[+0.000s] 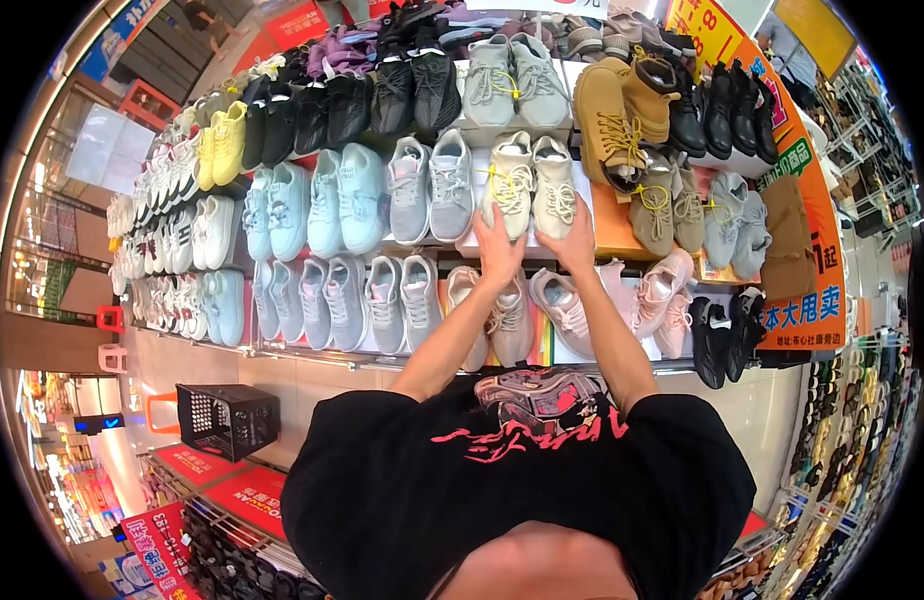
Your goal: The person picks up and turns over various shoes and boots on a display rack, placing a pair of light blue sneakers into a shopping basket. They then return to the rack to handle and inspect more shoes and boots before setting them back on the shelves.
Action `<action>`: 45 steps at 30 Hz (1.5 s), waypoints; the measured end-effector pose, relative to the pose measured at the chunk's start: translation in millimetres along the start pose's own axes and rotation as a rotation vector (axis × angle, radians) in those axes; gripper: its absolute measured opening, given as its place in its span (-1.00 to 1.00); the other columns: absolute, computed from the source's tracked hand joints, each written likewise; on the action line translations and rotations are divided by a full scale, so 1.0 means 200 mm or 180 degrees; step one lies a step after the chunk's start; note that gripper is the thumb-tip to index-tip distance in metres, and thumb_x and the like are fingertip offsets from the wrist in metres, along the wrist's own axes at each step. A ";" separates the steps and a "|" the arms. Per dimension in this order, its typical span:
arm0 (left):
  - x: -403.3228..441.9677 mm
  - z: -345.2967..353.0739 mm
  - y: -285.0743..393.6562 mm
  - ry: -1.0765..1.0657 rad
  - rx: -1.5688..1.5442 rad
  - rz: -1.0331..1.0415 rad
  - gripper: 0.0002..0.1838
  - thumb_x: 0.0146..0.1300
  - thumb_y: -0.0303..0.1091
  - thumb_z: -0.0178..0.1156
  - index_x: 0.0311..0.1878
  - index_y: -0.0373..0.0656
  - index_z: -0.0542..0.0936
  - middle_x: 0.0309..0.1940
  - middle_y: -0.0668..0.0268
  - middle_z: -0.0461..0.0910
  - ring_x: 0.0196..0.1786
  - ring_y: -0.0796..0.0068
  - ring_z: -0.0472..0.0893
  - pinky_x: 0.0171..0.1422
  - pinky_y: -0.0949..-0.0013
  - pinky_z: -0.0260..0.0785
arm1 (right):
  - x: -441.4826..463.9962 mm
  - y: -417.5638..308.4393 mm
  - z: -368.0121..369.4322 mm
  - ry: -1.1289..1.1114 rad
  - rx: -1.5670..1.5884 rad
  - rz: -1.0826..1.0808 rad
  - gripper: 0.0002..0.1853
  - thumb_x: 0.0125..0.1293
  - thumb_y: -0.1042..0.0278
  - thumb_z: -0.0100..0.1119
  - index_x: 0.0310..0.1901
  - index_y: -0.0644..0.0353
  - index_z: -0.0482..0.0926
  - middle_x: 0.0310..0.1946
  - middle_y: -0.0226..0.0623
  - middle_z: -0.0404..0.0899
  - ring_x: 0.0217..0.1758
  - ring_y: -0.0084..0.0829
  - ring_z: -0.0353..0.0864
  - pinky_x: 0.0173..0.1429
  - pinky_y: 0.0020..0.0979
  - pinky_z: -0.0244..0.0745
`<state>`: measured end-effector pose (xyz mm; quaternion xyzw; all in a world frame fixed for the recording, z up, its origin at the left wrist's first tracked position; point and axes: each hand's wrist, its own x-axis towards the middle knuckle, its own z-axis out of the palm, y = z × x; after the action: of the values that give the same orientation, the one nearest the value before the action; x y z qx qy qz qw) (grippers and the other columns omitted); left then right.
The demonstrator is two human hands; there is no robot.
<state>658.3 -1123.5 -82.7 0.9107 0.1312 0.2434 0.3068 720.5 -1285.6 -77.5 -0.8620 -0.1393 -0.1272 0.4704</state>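
Note:
Two cream knit sneakers stand side by side on a white box in the middle row of the display. My left hand [500, 247] is on the toe of the left cream sneaker [511, 180], its fingers around the front end. On the right cream sneaker [555, 185], my right hand [572, 240] grips the toe in the same way. A yellow tag loop hangs on the left sneaker's laces. Grey sneakers [451, 187] stand just left of the pair, and olive sneakers [653, 215] are to its right.
Light grey shoes [490, 85] stand behind the pair, with tan boots [607, 115] at the back right. Beige shoes [510, 325] and pink shoes [665, 290] line the front row beneath my forearms. A black basket [228, 420] sits on the floor at left.

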 end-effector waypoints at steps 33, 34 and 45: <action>0.35 -0.47 -0.81 0.0328 -0.0017 -0.0603 0.07 -0.02 0.03 0.48 0.48 -0.34 0.23 0.27 -0.23 0.40 0.32 -0.24 0.40 0.44 -0.03 0.25 | 0.04 -0.58 0.69 -0.1102 0.0103 -0.0256 0.35 -0.13 0.01 0.62 0.54 0.44 -0.10 0.41 0.42 0.18 0.46 0.33 0.24 0.52 -0.02 0.26; 0.35 -0.48 -0.81 0.0270 -0.0099 -0.0665 0.06 -0.02 0.03 0.49 0.47 -0.34 0.24 0.28 -0.21 0.41 0.32 -0.22 0.41 0.44 -0.01 0.27 | 0.04 -0.58 0.70 -0.1099 0.0105 -0.0243 0.35 -0.13 0.01 0.62 0.54 0.44 -0.10 0.41 0.42 0.18 0.46 0.33 0.24 0.52 -0.02 0.26; 0.38 -0.53 -0.79 0.0265 -0.0239 -0.0437 0.01 -0.07 -0.03 0.54 0.41 -0.36 0.34 0.16 -0.16 0.54 0.21 -0.16 0.54 0.33 0.05 0.40 | 0.01 -0.55 0.76 -0.1076 -0.0147 -0.0103 0.38 -0.11 -0.09 0.62 0.55 0.47 -0.09 0.42 0.48 0.18 0.46 0.31 0.29 0.52 -0.06 0.27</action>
<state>653.2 -917.8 -79.2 0.8765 0.1967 0.2642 0.3510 696.3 -1100.1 -70.3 -0.8794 -0.2274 0.0089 0.4182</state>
